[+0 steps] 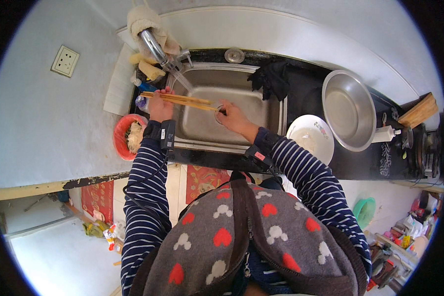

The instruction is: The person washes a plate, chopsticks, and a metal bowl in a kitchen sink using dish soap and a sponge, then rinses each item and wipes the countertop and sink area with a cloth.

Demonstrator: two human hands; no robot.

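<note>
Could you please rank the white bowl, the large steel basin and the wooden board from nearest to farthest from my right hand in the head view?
From your right hand:
1. White bowl: just right of the sink.
2. Large steel basin: farther right, beyond the bowl.
3. Wooden board: at the far right.

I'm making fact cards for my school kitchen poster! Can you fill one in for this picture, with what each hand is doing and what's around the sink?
Left hand: gripping several chopsticks
Right hand: over the sink, by the chopstick tips; can't tell if it holds anything
Faucet: water running into the sink
Black cloth: draped over the sink's far right corner
White bowl: on the counter, right of the sink
Metal basin: right of the bowl
Red container: left of the sink
</note>
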